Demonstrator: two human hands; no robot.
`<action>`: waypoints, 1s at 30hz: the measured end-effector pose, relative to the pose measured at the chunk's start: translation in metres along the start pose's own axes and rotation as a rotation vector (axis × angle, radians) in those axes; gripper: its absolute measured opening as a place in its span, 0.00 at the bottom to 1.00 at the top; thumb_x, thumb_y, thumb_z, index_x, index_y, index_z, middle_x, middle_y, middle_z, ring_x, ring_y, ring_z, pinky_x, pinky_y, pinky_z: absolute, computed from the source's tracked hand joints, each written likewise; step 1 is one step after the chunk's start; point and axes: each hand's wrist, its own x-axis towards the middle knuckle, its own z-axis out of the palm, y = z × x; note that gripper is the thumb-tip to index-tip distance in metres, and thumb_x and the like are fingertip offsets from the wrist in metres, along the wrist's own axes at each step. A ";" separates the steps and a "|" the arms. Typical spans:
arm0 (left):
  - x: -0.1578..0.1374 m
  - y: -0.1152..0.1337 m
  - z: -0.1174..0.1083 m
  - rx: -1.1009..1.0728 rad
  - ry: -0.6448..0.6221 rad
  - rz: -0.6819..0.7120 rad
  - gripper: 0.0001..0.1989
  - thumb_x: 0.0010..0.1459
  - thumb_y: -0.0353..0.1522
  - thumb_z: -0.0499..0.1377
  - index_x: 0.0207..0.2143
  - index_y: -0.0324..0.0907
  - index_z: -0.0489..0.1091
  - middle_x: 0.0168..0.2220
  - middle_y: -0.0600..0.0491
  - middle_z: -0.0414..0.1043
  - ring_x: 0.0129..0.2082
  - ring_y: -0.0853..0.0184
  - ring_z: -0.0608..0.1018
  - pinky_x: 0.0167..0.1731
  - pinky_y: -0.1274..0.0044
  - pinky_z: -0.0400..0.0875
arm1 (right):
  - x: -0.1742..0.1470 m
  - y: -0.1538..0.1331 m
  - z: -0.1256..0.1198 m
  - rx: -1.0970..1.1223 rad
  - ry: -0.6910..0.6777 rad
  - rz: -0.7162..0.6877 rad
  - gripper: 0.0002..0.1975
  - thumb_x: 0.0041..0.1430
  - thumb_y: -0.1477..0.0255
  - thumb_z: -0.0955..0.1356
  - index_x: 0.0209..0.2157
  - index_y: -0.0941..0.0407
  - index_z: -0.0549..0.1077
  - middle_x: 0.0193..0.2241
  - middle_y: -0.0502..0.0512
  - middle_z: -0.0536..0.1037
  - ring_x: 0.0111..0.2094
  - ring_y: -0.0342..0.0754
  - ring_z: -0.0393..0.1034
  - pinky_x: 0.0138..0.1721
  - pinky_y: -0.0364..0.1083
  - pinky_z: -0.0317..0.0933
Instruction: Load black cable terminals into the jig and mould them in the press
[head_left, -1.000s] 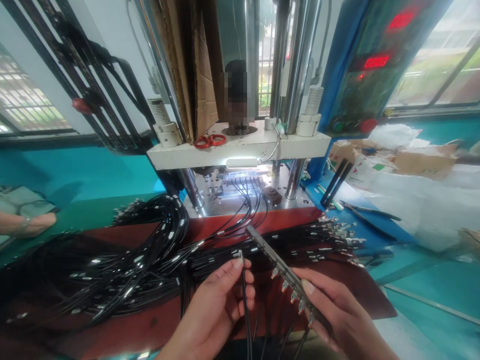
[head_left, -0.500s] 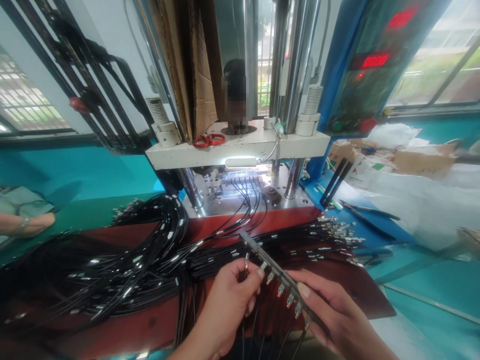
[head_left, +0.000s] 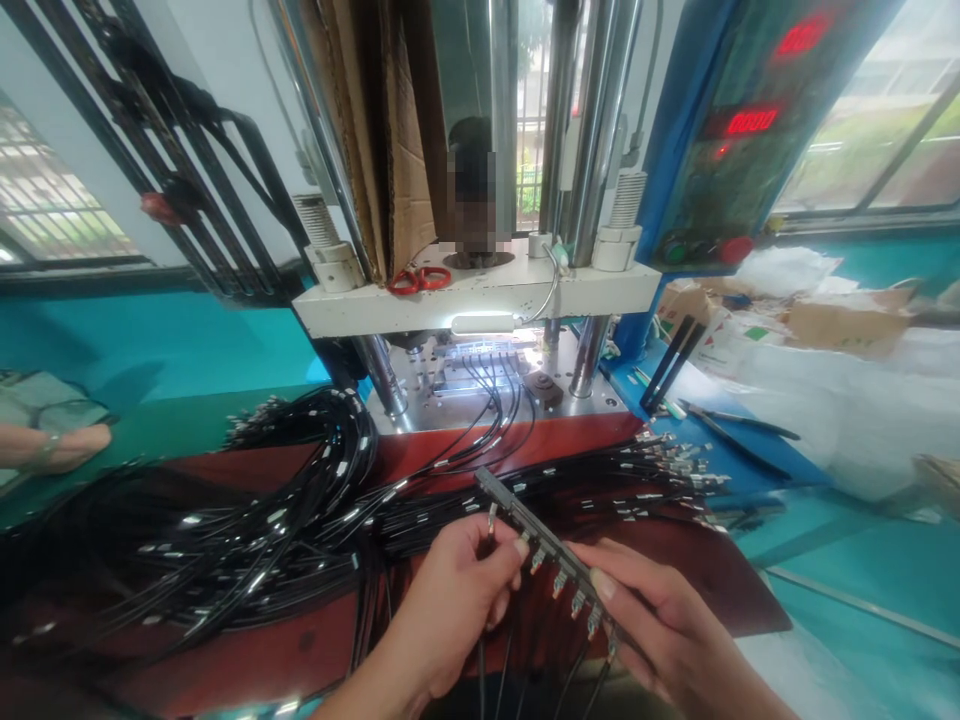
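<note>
Left hand (head_left: 469,600): thumb and forefinger pressed together on a cable (head_left: 482,668), gripped just below its metal tip (head_left: 492,516). The tip is held upright, beside the far half of the bar (head_left: 551,545); whether it is seated there cannot be told.

Right hand (head_left: 652,625): thumb and fingers clamped on the near end of the bar. The bar is held slantwise over the front half of the table (head_left: 705,590), far end pointed up and left toward the press (head_left: 480,300). A row of metal ends (head_left: 558,585) is set along its left side; thin black leads (head_left: 570,680) are seen hanging below toward the table's front edge.

On the table, a large looped bundle (head_left: 300,530) is spread over the left half. A second bundle (head_left: 600,480) is laid along the far edge, its tips gathered near the far right corner.

At the press, behind the far edge, several wires (head_left: 495,385) are run into a lit die (head_left: 480,365). A lamp (head_left: 484,324) is fixed on the front of the white crossbeam; red-handled scissors (head_left: 420,280) are placed on top.

Right of the table, tweezers (head_left: 742,440) are laid on a blue bench (head_left: 784,462). At far left, another person's hand (head_left: 82,448) is noted.
</note>
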 end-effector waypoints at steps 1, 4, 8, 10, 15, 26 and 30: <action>-0.001 0.002 -0.002 0.003 -0.022 0.017 0.11 0.57 0.38 0.56 0.29 0.39 0.64 0.24 0.57 0.65 0.17 0.77 0.63 0.18 0.82 0.54 | 0.000 0.000 0.000 0.007 0.016 0.006 0.23 0.55 0.51 0.64 0.48 0.48 0.73 0.35 0.53 0.69 0.23 0.40 0.58 0.16 0.36 0.45; -0.008 0.011 -0.014 -0.015 0.012 0.065 0.13 0.57 0.40 0.57 0.31 0.37 0.67 0.29 0.53 0.69 0.27 0.72 0.70 0.29 0.79 0.64 | -0.001 -0.003 0.000 0.031 0.100 0.057 0.26 0.53 0.50 0.65 0.48 0.50 0.73 0.37 0.54 0.73 0.26 0.43 0.62 0.17 0.37 0.50; -0.017 0.018 -0.036 -0.226 0.045 -0.008 0.15 0.57 0.40 0.57 0.44 0.40 0.67 0.28 0.55 0.67 0.27 0.72 0.69 0.30 0.79 0.63 | -0.002 -0.006 -0.001 0.088 0.116 0.126 0.27 0.52 0.49 0.66 0.49 0.50 0.72 0.29 0.52 0.73 0.24 0.42 0.63 0.17 0.37 0.50; -0.020 0.017 -0.041 -0.297 -0.043 -0.083 0.16 0.57 0.39 0.57 0.45 0.41 0.66 0.26 0.56 0.66 0.22 0.75 0.66 0.25 0.81 0.60 | -0.002 -0.006 -0.001 0.078 0.075 0.113 0.27 0.53 0.50 0.66 0.50 0.49 0.71 0.25 0.50 0.71 0.20 0.40 0.59 0.15 0.36 0.46; -0.016 0.007 -0.031 -0.176 -0.101 -0.099 0.09 0.58 0.37 0.56 0.32 0.40 0.64 0.26 0.56 0.68 0.15 0.80 0.58 0.17 0.82 0.47 | 0.000 -0.003 -0.002 0.075 0.047 0.072 0.23 0.54 0.51 0.66 0.47 0.46 0.74 0.31 0.51 0.73 0.26 0.42 0.64 0.17 0.35 0.51; -0.005 -0.005 -0.018 -0.085 -0.031 -0.067 0.12 0.57 0.39 0.56 0.28 0.39 0.63 0.22 0.60 0.62 0.12 0.81 0.55 0.14 0.82 0.43 | 0.002 0.005 -0.004 -0.014 -0.038 0.019 0.24 0.56 0.51 0.64 0.49 0.49 0.73 0.36 0.54 0.70 0.19 0.36 0.55 0.13 0.35 0.45; -0.005 -0.004 -0.015 -0.113 0.003 -0.090 0.12 0.56 0.39 0.56 0.27 0.39 0.63 0.19 0.61 0.59 0.12 0.81 0.54 0.13 0.82 0.43 | 0.002 0.003 -0.002 -0.074 -0.065 -0.014 0.24 0.58 0.52 0.62 0.50 0.48 0.72 0.34 0.53 0.69 0.19 0.37 0.57 0.13 0.35 0.45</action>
